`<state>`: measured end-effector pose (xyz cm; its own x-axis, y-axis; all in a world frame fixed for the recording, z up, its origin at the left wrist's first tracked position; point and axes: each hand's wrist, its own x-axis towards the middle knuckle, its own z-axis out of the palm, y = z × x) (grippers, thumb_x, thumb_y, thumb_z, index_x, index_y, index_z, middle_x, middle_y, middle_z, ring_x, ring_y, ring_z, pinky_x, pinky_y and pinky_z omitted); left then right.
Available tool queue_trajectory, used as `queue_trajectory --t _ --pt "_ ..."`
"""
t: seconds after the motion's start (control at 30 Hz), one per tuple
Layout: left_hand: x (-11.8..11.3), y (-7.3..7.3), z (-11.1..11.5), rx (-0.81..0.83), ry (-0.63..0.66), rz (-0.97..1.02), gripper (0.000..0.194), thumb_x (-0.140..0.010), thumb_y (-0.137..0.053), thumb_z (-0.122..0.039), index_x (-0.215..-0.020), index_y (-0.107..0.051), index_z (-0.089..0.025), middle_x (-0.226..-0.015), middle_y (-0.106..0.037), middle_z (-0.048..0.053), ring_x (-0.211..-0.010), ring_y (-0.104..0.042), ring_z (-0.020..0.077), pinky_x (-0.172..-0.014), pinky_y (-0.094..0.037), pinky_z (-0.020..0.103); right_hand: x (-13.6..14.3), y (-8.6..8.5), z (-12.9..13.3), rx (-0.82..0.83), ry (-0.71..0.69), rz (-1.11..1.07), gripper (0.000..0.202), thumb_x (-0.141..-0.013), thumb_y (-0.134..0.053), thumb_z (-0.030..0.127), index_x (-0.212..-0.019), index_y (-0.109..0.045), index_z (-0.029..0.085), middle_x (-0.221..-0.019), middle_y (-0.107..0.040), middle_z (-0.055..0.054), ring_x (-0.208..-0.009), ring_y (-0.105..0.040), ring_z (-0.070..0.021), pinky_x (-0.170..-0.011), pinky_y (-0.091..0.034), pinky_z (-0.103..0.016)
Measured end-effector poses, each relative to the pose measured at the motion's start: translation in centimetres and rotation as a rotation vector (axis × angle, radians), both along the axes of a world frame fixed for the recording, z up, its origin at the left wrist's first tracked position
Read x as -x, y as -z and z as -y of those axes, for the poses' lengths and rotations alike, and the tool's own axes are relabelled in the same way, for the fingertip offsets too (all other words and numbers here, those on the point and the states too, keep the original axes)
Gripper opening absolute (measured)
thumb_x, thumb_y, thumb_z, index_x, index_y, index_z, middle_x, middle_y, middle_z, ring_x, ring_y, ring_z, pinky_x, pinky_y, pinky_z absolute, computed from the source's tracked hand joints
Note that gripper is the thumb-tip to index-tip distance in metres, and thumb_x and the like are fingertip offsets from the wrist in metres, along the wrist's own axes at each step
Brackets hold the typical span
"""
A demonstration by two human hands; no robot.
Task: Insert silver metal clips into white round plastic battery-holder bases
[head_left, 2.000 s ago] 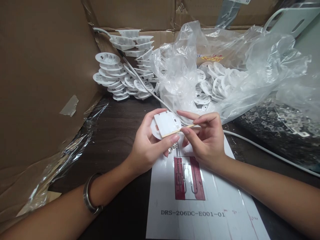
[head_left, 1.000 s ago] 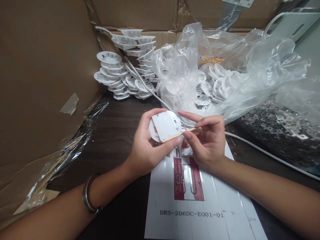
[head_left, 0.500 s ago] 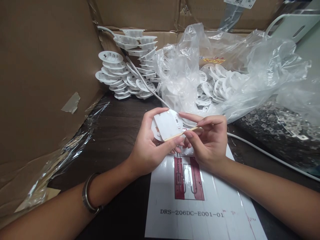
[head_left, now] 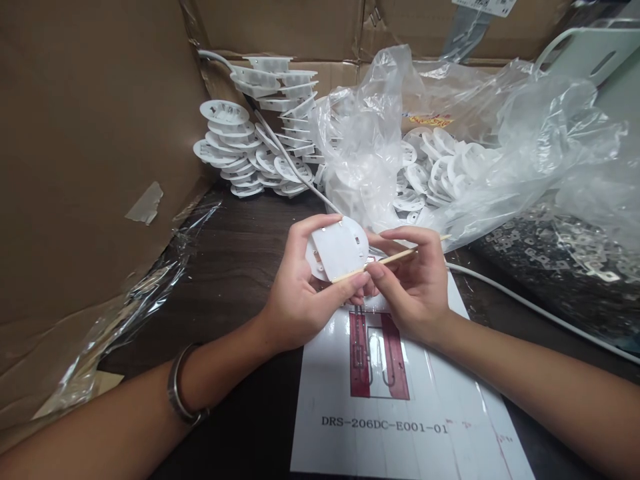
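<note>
My left hand point(head_left: 305, 293) grips a round white plastic piece point(head_left: 344, 245) by its edge, tilted toward the camera, with small slots and metal bits along its rim. A thin wooden stick point(head_left: 400, 256) lies across the lower edge of the piece, under my left thumb. My right hand point(head_left: 417, 287) is closed round the stick beside the piece, with the thumb pressed near the piece's lower right edge. Some fingertips of both hands are hidden behind the piece and the stick.
Stacked white round pieces point(head_left: 225, 143) stand at the back left. A clear plastic bag point(head_left: 370, 147) holds more pieces. Small metal parts point(head_left: 565, 247) fill a bag at right. A printed sheet point(head_left: 385, 447) lies below my hands; a white cable point(head_left: 530, 303) crosses the table. Cardboard point(head_left: 100, 133) rises at left.
More of the stick now shows, sticking out past my right fingers to the upper right. My right index finger has moved off the piece and curled. The piece has turned slightly.
</note>
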<state>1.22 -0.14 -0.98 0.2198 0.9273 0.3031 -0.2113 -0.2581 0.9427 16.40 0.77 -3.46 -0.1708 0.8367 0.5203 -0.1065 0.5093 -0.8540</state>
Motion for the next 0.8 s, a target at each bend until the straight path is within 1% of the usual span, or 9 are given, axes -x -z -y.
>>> queue_trajectory --t 0.1,0.17,0.3,0.47,0.63,0.73,0.8 --pt "0.04 0.07 -0.01 -0.007 0.012 0.004 0.054 -0.079 -0.071 -0.014 -0.117 -0.035 -0.027 -0.072 -0.064 -0.004 -0.054 -0.065 0.0147 -0.051 -0.058 0.03 -0.11 0.35 -0.05 -0.058 -0.002 0.029 0.016 -0.088 -0.06 0.015 -0.099 -0.05 0.022 -0.098 -0.065 -0.003 -0.057 -0.062 -0.0083 -0.047 -0.051 -0.021" --pt "0.07 0.08 0.02 -0.003 0.003 -0.007 0.055 -0.078 -0.072 -0.016 -0.118 -0.036 -0.027 -0.072 -0.064 -0.004 -0.053 -0.065 0.0149 -0.051 -0.058 0.031 -0.11 0.48 -0.05 -0.08 -0.008 0.029 0.013 -0.088 -0.059 0.014 -0.094 -0.05 0.02 -0.099 -0.066 -0.003 -0.058 -0.062 -0.0073 -0.048 -0.051 -0.02" --pt "0.13 0.09 0.09 -0.016 -0.001 -0.031 0.056 -0.078 -0.072 -0.018 -0.12 -0.036 -0.028 -0.072 -0.064 -0.004 -0.053 -0.065 0.0157 -0.051 -0.058 0.032 -0.08 0.5 0.03 -0.086 -0.005 0.01 0.014 -0.088 -0.06 0.013 -0.094 -0.05 0.02 -0.104 -0.064 -0.004 -0.058 -0.061 -0.0057 -0.049 -0.051 -0.018" --pt "0.29 0.21 0.12 -0.064 0.004 -0.046 0.054 -0.079 -0.07 -0.014 -0.12 -0.038 -0.028 -0.076 -0.064 -0.003 -0.056 -0.066 0.0149 -0.053 -0.058 0.031 -0.19 0.37 0.18 -0.057 -0.035 0.0 0.013 -0.088 -0.059 0.012 -0.093 -0.049 0.019 -0.098 -0.062 -0.003 -0.059 -0.06 -0.0052 -0.05 -0.05 -0.018" --pt "0.4 0.38 0.16 -0.077 -0.034 -0.07 0.057 -0.075 -0.073 -0.012 -0.121 -0.043 -0.028 -0.09 -0.062 -0.001 -0.058 -0.066 0.0147 -0.053 -0.058 0.031 -0.28 0.07 0.23 0.034 -0.119 -0.05 0.011 -0.09 -0.058 0.014 -0.09 -0.047 0.019 -0.097 -0.061 -0.003 -0.062 -0.061 -0.0065 -0.053 -0.051 -0.02" --pt "0.47 0.52 0.14 -0.097 -0.052 -0.085 0.058 -0.074 -0.073 -0.011 -0.121 -0.045 -0.029 -0.094 -0.061 0.001 -0.06 -0.067 0.0148 -0.054 -0.058 0.031 -0.2 -0.07 0.14 0.049 -0.14 -0.066 0.01 -0.091 -0.057 0.016 -0.09 -0.047 0.019 -0.087 -0.061 -0.001 -0.062 -0.061 -0.0082 -0.053 -0.052 -0.021" --pt "0.54 0.66 0.12 -0.128 -0.056 -0.112 0.057 -0.075 -0.072 -0.011 -0.122 -0.046 -0.029 -0.093 -0.062 0.001 -0.06 -0.066 0.0148 -0.055 -0.058 0.031 -0.14 -0.1 0.09 0.048 -0.128 -0.06 0.01 -0.091 -0.057 0.017 -0.088 -0.047 0.019 -0.077 -0.059 0.002 -0.06 -0.06 -0.0081 -0.052 -0.051 -0.021"
